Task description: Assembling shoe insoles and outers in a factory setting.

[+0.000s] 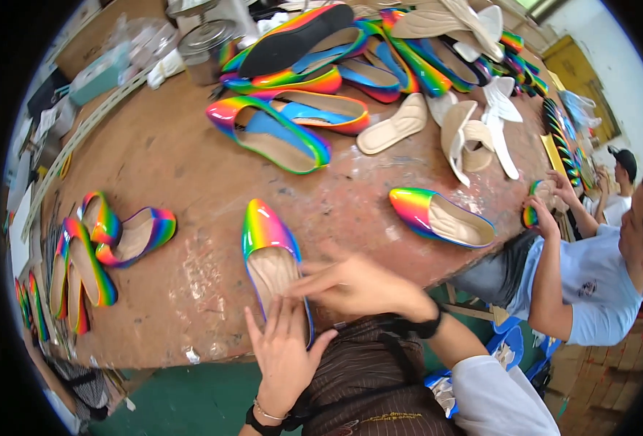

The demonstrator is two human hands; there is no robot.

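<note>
Head view: rainbow shoe (267,236) lay at near table edge (190,341). Left hand (283,354) was spread flat at heel; right hand (357,285), fingers extended, pressed insole (272,270). Nothing clamped. Insole best smoothed heel-to-toe, edges seated.

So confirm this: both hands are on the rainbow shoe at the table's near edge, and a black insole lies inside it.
Wrong on the colour: the head view shows a beige insole in the rainbow shoe. The rest holds: left hand and right hand are both on it at the table's near edge.
</note>
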